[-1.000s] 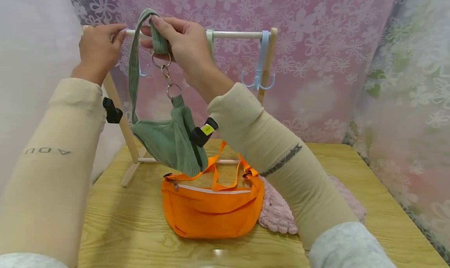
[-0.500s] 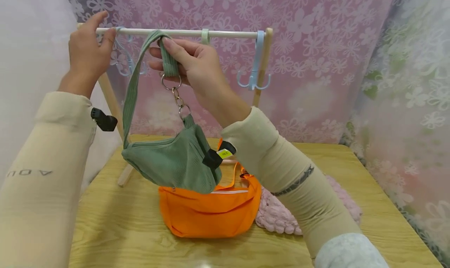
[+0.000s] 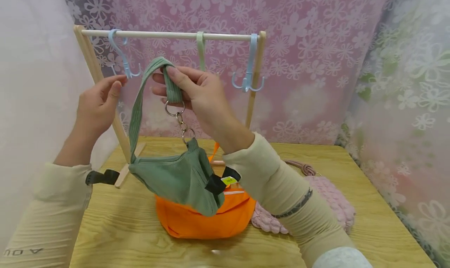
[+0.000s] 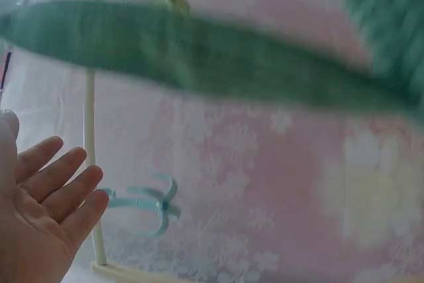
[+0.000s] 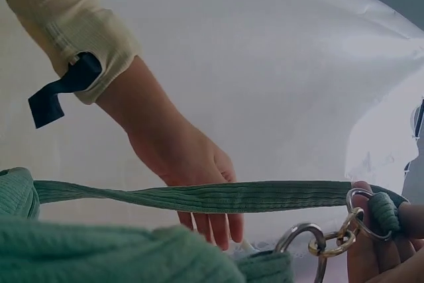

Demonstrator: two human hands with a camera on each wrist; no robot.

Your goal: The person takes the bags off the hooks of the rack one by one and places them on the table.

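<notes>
My right hand (image 3: 211, 98) pinches the strap of a green corduroy shoulder bag (image 3: 168, 174) between thumb and fingers. The bag hangs below from the strap and a short ring chain (image 3: 181, 121). To its left, my left hand (image 3: 98, 104) is raised with its fingertips close to the lower end of a blue hook (image 3: 121, 53); whether they touch is unclear in the head view. In the left wrist view that hand (image 4: 53, 210) shows loosely extended fingers holding nothing, with the blue hook (image 4: 162, 205) beyond. The green strap (image 5: 252, 195) crosses the right wrist view.
A wooden rack with a white rod (image 3: 165, 35) stands on the table (image 3: 116, 236). From the rod also hang a green hook (image 3: 200, 49) and another blue hook (image 3: 249, 65). An orange bag (image 3: 207, 225) lies behind the green one, beside a pink quilted bag (image 3: 330, 193).
My left hand has come down from the rod to the blue hook's lower end. The right hand has lowered the green bag and moved it slightly right.
</notes>
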